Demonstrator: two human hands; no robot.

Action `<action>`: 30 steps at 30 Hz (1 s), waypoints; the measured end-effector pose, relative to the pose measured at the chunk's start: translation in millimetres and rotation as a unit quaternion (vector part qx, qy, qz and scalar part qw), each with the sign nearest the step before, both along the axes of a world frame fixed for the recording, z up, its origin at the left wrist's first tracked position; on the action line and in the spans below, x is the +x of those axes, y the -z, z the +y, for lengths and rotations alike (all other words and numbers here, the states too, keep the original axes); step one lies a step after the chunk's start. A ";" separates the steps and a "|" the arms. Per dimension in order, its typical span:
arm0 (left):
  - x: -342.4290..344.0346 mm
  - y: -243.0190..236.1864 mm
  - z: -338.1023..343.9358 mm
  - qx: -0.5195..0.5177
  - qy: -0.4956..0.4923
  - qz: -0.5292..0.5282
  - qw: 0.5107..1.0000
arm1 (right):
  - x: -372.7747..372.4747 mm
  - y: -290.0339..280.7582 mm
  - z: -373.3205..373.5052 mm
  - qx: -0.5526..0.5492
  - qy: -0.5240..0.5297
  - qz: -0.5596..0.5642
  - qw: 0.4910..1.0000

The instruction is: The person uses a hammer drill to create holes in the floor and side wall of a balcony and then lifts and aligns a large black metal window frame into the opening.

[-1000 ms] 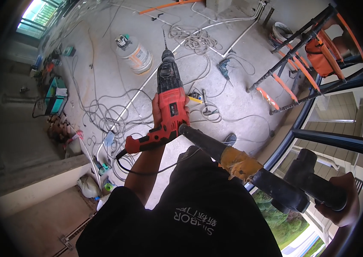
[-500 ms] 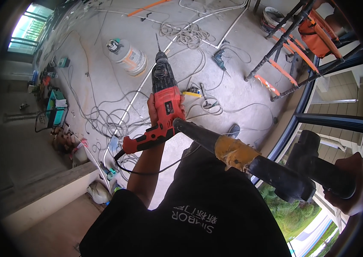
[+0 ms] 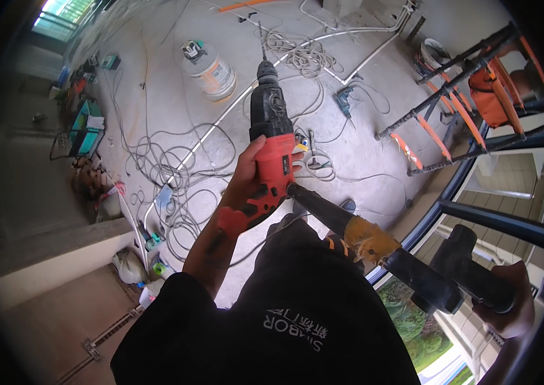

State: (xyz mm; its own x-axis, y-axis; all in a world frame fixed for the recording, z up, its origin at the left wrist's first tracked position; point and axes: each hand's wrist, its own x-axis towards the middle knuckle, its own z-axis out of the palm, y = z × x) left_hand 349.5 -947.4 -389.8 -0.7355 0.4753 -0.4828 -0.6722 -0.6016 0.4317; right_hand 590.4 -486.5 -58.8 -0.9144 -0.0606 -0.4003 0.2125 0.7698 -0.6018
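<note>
My left hand [image 3: 249,163] is wrapped round the body of a red and black rotary hammer drill [image 3: 274,154], its long bit pointing away from me. A black tube [image 3: 313,205], bound with ragged yellow material [image 3: 370,239], runs from the drill down to the right, beside a black T-shaped fitting [image 3: 453,251]. My right hand [image 3: 509,300] grips the end of that fitting. The drill's cord hangs below it, near my left forearm.
Coiled cables [image 3: 301,54] and white pipes [image 3: 368,61] lie on the floor, with a white bucket [image 3: 211,77] and a teal drill [image 3: 342,102]. An orange and black ladder [image 3: 445,138] with an orange bag [image 3: 487,96] stands right, by a window [image 3: 503,224]. A teal crate [image 3: 86,131] is left.
My left hand has rolled on the drill, its thumb now higher on the body and the handle tilted down. My right hand with the fitting moved out right, then back. The view shifted slightly.
</note>
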 end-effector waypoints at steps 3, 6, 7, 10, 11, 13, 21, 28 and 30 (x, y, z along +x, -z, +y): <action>-3.8 10.5 -4.1 -0.101 0.050 0.064 0.991 | 6.7 4.4 -3.1 -0.017 0.082 -0.018 0.996; -4.7 6.2 7.1 -0.172 -0.003 0.158 0.972 | 4.6 13.3 -6.3 0.007 0.086 -0.015 0.996; -4.8 5.6 7.6 -0.170 -0.025 0.138 0.975 | 3.7 16.2 -7.3 0.006 0.092 -0.025 0.995; -9.8 1.2 10.4 -0.224 0.001 0.182 0.957 | 4.0 14.7 -11.4 0.009 0.112 -0.056 0.992; -10.7 -0.5 12.1 -0.221 -0.006 0.179 0.959 | 5.6 10.6 -11.0 0.013 0.115 -0.060 0.991; -13.0 5.6 18.5 -0.241 -0.031 0.187 0.952 | 10.8 0.9 -11.6 0.025 0.125 -0.064 0.990; -13.1 36.2 19.6 -0.374 -0.105 0.252 0.886 | 15.6 -44.8 -27.8 0.057 0.142 -0.043 0.987; -13.6 54.8 60.6 -0.457 -0.131 0.236 0.847 | -26.4 -50.4 -90.7 -0.003 -0.109 -0.068 0.992; -14.8 68.8 63.0 -0.468 -0.190 0.213 0.837 | 9.7 -35.6 -97.6 0.162 -0.021 0.022 0.986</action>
State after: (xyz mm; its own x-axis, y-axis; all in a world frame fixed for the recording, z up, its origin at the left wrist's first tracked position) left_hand 334.7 -884.3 -458.6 -0.9481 -0.2701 -0.1680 -0.1741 -0.0014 0.9847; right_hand 600.1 -584.1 -23.1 -0.9309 0.0253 -0.3643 0.1551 0.9306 -0.3316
